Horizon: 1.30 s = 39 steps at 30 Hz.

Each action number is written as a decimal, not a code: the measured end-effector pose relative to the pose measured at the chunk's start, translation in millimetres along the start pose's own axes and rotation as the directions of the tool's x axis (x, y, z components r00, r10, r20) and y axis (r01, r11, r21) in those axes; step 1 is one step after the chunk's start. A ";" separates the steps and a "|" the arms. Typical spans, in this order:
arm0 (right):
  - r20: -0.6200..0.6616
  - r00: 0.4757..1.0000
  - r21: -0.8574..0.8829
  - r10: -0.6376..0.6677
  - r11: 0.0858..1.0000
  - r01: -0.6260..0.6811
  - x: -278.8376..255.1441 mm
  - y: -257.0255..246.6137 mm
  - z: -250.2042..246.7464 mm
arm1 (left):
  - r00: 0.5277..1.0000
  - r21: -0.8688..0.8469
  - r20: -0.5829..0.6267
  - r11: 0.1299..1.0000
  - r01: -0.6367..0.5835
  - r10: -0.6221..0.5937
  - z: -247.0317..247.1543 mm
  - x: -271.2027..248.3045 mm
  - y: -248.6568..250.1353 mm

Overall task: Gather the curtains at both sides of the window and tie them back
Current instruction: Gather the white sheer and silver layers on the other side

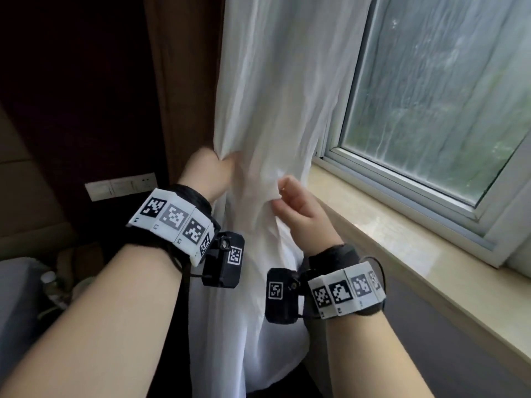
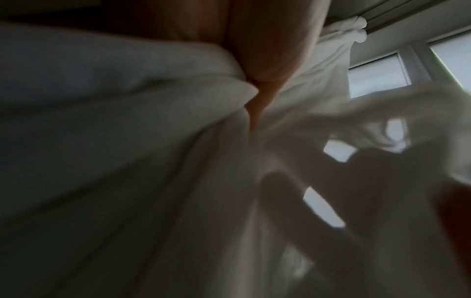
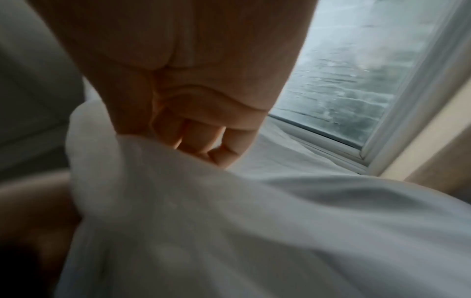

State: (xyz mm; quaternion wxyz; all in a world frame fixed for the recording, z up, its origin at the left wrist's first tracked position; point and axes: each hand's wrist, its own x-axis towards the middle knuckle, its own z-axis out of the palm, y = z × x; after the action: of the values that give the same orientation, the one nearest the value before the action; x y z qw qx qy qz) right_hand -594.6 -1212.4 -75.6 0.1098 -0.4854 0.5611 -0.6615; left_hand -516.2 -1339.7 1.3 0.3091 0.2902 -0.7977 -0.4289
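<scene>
Curtain [image 1: 275, 104] white, sheer, bunched, creased

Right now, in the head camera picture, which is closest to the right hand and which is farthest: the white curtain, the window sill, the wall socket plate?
1. white curtain: pinched in the grip of the right hand, touching it.
2. window sill: just to the hand's right, below the glass.
3. wall socket plate: far left on the dark wall, beyond the left hand, which also holds the curtain.
</scene>
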 end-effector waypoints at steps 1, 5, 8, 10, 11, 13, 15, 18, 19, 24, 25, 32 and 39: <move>0.057 0.998 -0.107 0.026 0.994 -0.019 -1.1 3.5 7.4 | 0.999 -0.061 0.038 0.998 0.016 -0.014 2.3 -2.2 -0.1; 0.105 0.994 -0.391 -0.021 0.918 0.061 -4.7 5.8 22.1 | 0.991 -0.231 0.106 0.967 0.107 -0.084 5.6 -5.9 0.9; 0.139 0.989 -0.524 -0.050 0.844 0.116 -2.1 2.9 17.5 | 0.982 -0.292 0.177 0.949 0.119 -0.068 1.7 -12.1 4.7; 0.140 0.989 -0.552 -0.055 0.825 0.124 1.3 2.5 16.6 | 0.960 -0.302 0.279 0.950 0.076 0.012 -1.2 -14.0 5.9; 0.146 0.987 -0.559 -0.066 0.817 0.137 2.8 2.5 17.8 | 0.953 -0.299 0.302 0.952 0.068 0.027 -2.7 -13.2 5.5; 0.168 0.982 -0.551 -0.081 0.819 0.162 5.0 0.2 21.5 | 0.978 -0.240 0.207 0.969 0.062 -0.011 -2.4 -6.7 2.3; 0.134 0.989 -0.467 -0.060 0.877 0.117 7.1 1.7 17.7 | 0.996 -0.165 0.072 0.984 0.064 -0.053 -1.2 -0.1 -1.7; -0.241 0.970 -0.265 -0.017 0.963 -0.049 11.7 11.1 -1.5 | 0.999 -0.106 0.013 0.994 0.036 -0.035 -2.8 4.1 -6.2; -0.396 0.918 -0.241 0.017 0.963 -0.122 14.6 16.7 -10.5 | 1.000 -0.107 0.010 0.994 0.026 -0.025 -4.6 5.4 -8.0; -0.459 0.800 -0.132 0.387 0.860 -0.492 41.0 41.0 -40.3 | 1.000 -0.058 -0.011 0.998 0.008 -0.009 -13.2 4.4 -11.7; -0.439 0.816 -0.172 0.377 0.856 -0.487 47.5 46.8 -42.9 | 1.000 -0.058 -0.014 0.998 -0.001 0.000 -14.1 4.5 -12.0; -0.553 0.799 -0.241 0.236 0.873 -0.424 41.1 57.3 -49.8 | 0.998 0.085 -0.066 0.996 -0.011 0.017 -19.2 3.4 -11.4; -0.538 0.837 -0.327 0.096 0.892 -0.312 3.8 22.7 -60.2 | 0.998 0.048 -0.056 0.999 0.015 -0.012 -17.5 2.9 -12.1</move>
State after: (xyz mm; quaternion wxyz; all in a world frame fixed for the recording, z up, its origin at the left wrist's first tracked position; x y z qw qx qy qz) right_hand -651.6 -1184.6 -86.9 -0.0729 -0.2415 0.7430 -0.6200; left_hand -502.6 -1356.2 -0.7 0.3211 0.3147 -0.7970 -0.4034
